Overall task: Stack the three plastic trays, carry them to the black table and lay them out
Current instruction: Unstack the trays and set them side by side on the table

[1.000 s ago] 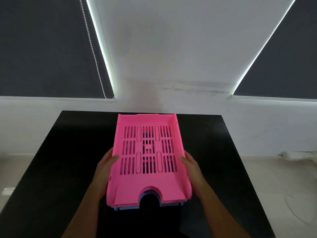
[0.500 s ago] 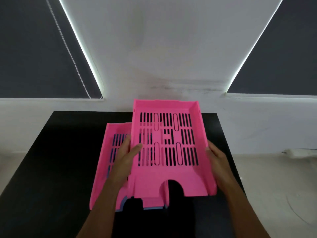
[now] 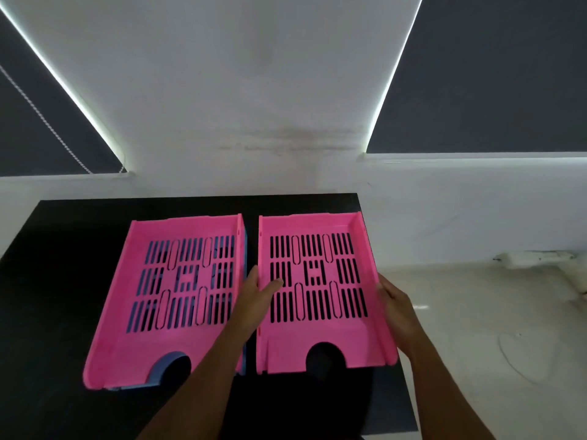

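One pink slotted tray [image 3: 320, 347] sits at the right end of the black table [image 3: 47, 312]. My left hand [image 3: 257, 296] grips its left wall, thumb inside, and my right hand [image 3: 398, 309] grips its right wall. A second pink tray [image 3: 127, 344] lies to its left on the table. Under that one is a blue tray [image 3: 165, 369], of which only the front notch, right edge and strips through the slots show. A narrow gap separates the two pink trays.
The table stands against a white wall [image 3: 286, 90] with dark blinds on both sides. Its right edge runs just beside the right tray, with pale floor [image 3: 492, 328] beyond. A white power strip [image 3: 533, 258] lies on the floor at the wall.
The top pink tray came off the stack and moved right and down onto the table's right end, both hands still on it. The other pink tray and the blue one stayed at the left.
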The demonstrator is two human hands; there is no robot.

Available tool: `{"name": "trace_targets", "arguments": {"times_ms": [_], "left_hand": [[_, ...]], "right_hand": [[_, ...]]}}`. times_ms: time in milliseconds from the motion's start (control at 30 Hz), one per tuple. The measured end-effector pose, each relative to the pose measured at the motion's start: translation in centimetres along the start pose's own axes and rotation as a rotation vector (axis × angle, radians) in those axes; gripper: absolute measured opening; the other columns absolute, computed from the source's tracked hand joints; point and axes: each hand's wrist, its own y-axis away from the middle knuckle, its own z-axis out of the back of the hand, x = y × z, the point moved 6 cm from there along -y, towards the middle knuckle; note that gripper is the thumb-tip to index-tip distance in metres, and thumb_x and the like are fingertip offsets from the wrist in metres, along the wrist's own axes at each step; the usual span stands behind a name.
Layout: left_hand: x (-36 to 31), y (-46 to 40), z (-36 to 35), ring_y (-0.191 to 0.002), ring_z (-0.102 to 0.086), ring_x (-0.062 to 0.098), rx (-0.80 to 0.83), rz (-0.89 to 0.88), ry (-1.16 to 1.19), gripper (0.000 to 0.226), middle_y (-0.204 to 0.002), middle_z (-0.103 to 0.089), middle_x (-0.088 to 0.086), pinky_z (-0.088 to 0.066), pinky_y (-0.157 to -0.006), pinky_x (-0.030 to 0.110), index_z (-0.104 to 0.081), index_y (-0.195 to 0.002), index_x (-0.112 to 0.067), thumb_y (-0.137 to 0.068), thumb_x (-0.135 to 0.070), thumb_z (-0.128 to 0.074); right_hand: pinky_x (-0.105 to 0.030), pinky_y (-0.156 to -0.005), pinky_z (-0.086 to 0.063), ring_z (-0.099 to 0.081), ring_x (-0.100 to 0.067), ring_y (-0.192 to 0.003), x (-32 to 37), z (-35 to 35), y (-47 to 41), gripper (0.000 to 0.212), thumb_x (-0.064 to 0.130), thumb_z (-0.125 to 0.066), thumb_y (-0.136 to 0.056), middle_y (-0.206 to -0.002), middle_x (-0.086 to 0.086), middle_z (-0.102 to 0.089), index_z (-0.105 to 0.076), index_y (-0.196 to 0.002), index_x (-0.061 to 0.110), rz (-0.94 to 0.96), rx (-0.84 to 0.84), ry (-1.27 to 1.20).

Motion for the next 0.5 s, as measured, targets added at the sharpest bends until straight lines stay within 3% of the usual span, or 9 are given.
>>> {"name": "trace_targets", "arguments": {"times_ms": [67,200,367,500], "left_hand": [[0.7,-0.1,-0.4,-0.146,-0.028,0.027,-0.016,0.036,-0.027,0.081,-0.163,-0.021,0.008,-0.025,-0.114,0.046,-0.015,-0.156,-0.015,-0.092,-0.034,-0.061],[1.9,-0.5,-0.6,-0.145,-0.031,0.026,-0.034,0.086,-0.067,0.085,-0.162,-0.025,0.010,-0.027,-0.116,0.047,-0.017,-0.155,-0.014,-0.088,-0.039,-0.063],[3.2,-1.6,-0.6,-0.143,-0.034,0.026,-0.038,0.128,-0.095,0.092,-0.160,-0.030,0.004,-0.030,-0.115,0.052,-0.021,-0.155,-0.020,-0.079,-0.049,-0.064],[4.3,-2.9,0.2,-0.127,-0.054,0.019,-0.026,0.148,-0.119,0.084,-0.150,-0.046,-0.002,-0.047,-0.103,0.048,-0.037,-0.145,-0.028,-0.073,-0.057,-0.067]], "right_hand": [[-0.028,-0.071,-0.062,-0.075,-0.012,-0.087,-0.9,-0.1,-0.5,0.032,0.038,-0.044,-0.104,-0.107,0.001,-0.076,-0.065,-0.128,0.034,-0.012,0.018,0.030],[-0.046,-0.088,-0.059,-0.072,-0.021,-0.100,-2.3,-0.4,-1.5,0.037,0.035,-0.040,-0.106,-0.113,0.000,-0.074,-0.061,-0.136,0.032,-0.045,0.051,0.081],[-0.023,-0.072,-0.052,-0.068,-0.009,-0.095,-2.4,-0.7,-2.0,0.030,0.032,-0.040,-0.106,-0.107,0.009,-0.070,-0.055,-0.131,0.040,-0.062,0.052,0.062],[-0.033,-0.079,-0.058,-0.071,-0.015,-0.096,-2.6,-0.7,-2.4,0.029,0.033,-0.042,-0.106,-0.108,0.004,-0.074,-0.065,-0.124,0.037,-0.068,0.036,0.063]]}}
